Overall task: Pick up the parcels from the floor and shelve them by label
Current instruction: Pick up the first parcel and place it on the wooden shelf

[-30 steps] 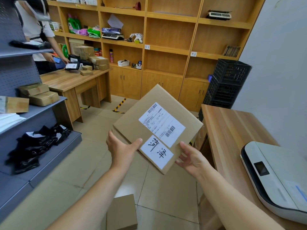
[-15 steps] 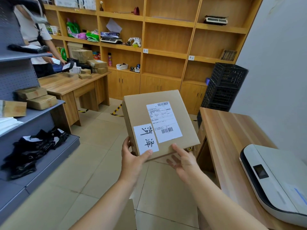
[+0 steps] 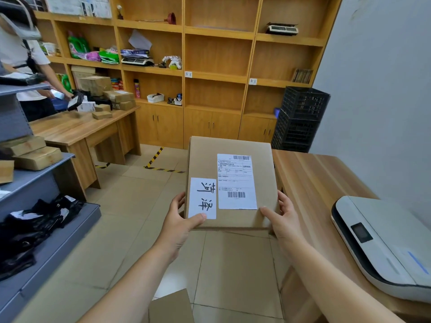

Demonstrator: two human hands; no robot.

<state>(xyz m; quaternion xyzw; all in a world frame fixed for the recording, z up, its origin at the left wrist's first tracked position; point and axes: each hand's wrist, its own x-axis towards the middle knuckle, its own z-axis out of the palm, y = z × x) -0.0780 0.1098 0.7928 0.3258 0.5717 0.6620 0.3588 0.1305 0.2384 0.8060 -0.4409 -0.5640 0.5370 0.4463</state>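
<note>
I hold a flat brown cardboard parcel [image 3: 263,164] level in front of me, above the tiled floor. It carries a white shipping label with barcodes and a white slip with two handwritten characters. My left hand [image 3: 180,221] grips its near left corner, thumb on the slip. My right hand [image 3: 282,217] grips its near right corner, thumb on top. Another brown parcel [image 3: 171,307] lies on the floor below my arms. The wooden wall shelving [image 3: 214,76] ahead has small paper tags on its shelf edges.
A grey metal rack [image 3: 35,173] with boxes and black bags stands at the left. A wooden desk [image 3: 77,129] with parcels has a person behind it. At the right are a wooden counter [image 3: 312,178], a white machine [image 3: 382,248] and stacked black crates [image 3: 300,117].
The parcel has turned from a diagonal tilt to square and level. Both hands have shifted to its near corners. The view has moved closer to the wooden shelving.
</note>
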